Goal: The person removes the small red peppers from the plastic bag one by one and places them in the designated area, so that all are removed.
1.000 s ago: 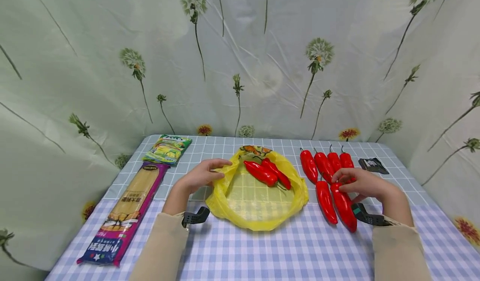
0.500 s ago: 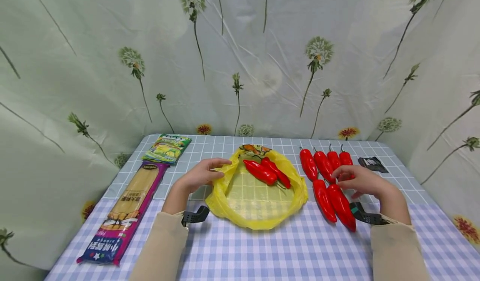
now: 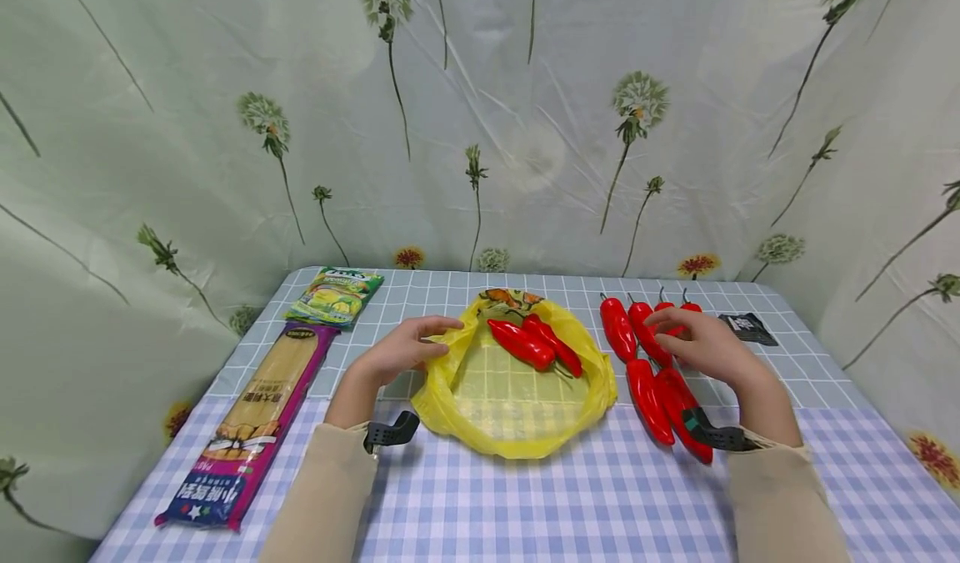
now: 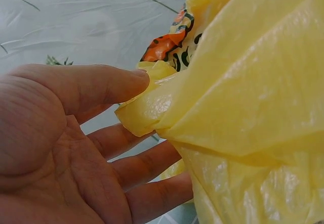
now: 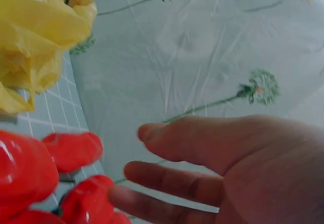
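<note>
My left hand (image 3: 401,352) pinches the left edge of a yellow plastic bag (image 3: 517,449) between thumb and fingers. In the left wrist view the thumb lies on a fold of the bag (image 4: 248,82), with the other fingers behind it. The bag's mouth is spread wide, and two red chili peppers (image 3: 520,344) lie inside. My right hand (image 3: 705,342) is over a cluster of several more red peppers (image 3: 617,330), partly covering some. In the right wrist view this hand (image 5: 202,168) has thumb and fingers apart and nothing between them; peppers (image 5: 76,153) are at lower left.
A long pack of spaghetti (image 3: 262,413) lies at the left, with a green and yellow packet (image 3: 336,296) behind it. A small black packet (image 3: 748,329) is at the back right. Behind the checked table (image 3: 525,513) hangs a flower-print curtain (image 3: 540,129).
The right hand has come off the near peppers and moved back and slightly left over the farther ones. The two near peppers shifted slightly left at first. The left hand stays put.
</note>
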A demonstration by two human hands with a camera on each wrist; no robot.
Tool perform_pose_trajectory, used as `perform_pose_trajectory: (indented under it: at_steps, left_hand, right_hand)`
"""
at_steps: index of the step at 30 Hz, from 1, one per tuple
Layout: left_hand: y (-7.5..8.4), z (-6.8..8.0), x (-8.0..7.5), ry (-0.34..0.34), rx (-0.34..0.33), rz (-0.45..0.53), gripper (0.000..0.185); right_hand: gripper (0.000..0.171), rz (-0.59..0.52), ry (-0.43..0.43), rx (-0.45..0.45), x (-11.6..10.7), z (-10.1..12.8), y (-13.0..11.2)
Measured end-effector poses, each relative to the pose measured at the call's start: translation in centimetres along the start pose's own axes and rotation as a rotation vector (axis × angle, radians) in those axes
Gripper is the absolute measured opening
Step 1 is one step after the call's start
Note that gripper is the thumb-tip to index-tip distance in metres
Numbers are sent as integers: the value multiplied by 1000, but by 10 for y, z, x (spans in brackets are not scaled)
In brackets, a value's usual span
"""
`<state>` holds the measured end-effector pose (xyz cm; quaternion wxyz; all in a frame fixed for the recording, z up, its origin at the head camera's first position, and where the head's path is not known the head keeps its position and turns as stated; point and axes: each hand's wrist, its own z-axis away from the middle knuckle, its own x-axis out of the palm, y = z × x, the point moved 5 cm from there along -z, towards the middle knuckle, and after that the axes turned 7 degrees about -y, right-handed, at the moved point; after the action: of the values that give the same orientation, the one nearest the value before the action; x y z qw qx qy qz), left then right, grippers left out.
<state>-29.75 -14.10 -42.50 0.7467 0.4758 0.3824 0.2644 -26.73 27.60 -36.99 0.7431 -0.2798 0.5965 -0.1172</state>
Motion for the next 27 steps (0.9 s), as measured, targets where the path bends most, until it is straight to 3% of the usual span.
perform_pose_trajectory:
  at_steps: [10, 17, 27]
  left_hand:
    - [1, 0, 1, -1, -1, 0, 41]
    - [0, -1, 0, -5, -1, -11, 42]
    - [-1, -1, -1, -4, 1, -10, 41]
  right_hand:
    - [35, -17, 113, -145, 9, -2, -48]
    - [37, -57, 102, -256, 27, -12, -70]
    - [40, -85, 32, -295, 52, -25, -97]
